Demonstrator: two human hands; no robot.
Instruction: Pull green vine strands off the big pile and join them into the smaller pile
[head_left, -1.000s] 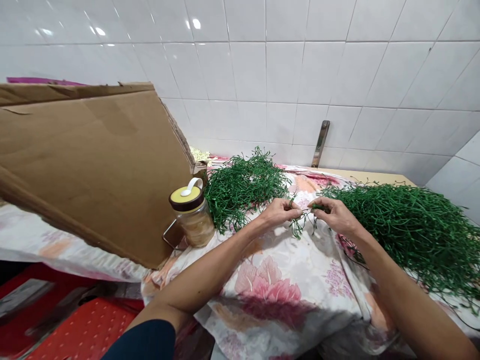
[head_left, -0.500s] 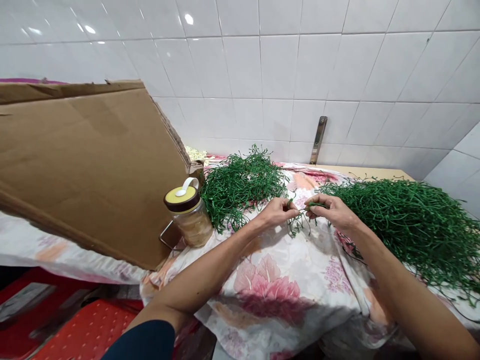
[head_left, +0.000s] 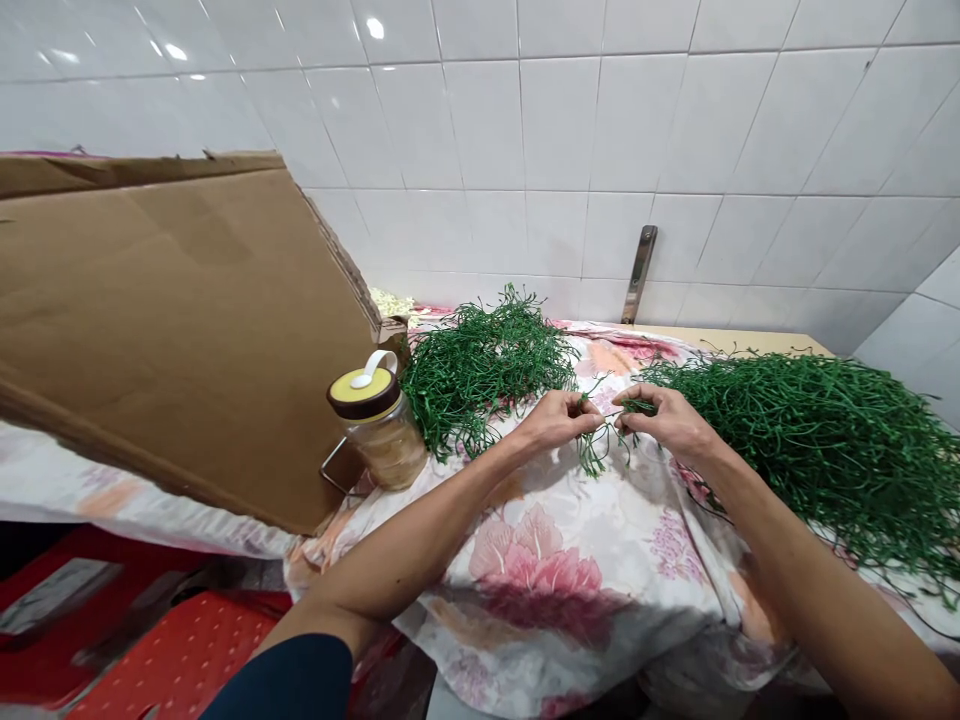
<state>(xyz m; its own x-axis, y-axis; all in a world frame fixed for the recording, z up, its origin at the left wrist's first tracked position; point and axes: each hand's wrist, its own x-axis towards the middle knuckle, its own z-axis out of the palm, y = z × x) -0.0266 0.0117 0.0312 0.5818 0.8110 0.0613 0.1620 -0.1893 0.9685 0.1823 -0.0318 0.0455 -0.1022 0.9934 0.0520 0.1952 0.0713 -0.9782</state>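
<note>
My left hand [head_left: 559, 420] pinches a small bunch of thin green artificial stems [head_left: 592, 458], whose ends dangle below the fingers. Just across from it, my right hand [head_left: 667, 418] has its thumb and fingers curled around more green stems [head_left: 637, 406]. A narrow gap separates the fingertips, with thin strands spanning it. To the left of the hands lies a loose heap of green stems [head_left: 491, 365]. A larger pile of the same stems [head_left: 817, 450] spreads out beside my right forearm.
A flowered cloth [head_left: 555, 520] covers the table. On the left, a jar with a yellow lid [head_left: 375, 420] stands against a large cardboard box [head_left: 172, 330]. A metal strip [head_left: 640, 275] leans on the tiled wall [head_left: 555, 130]. Below left is a red plastic stool [head_left: 180, 660].
The right fingers have spread slightly, and the gap between the two hands is a little wider. The view has shifted slightly; the piles and jar stay in place.
</note>
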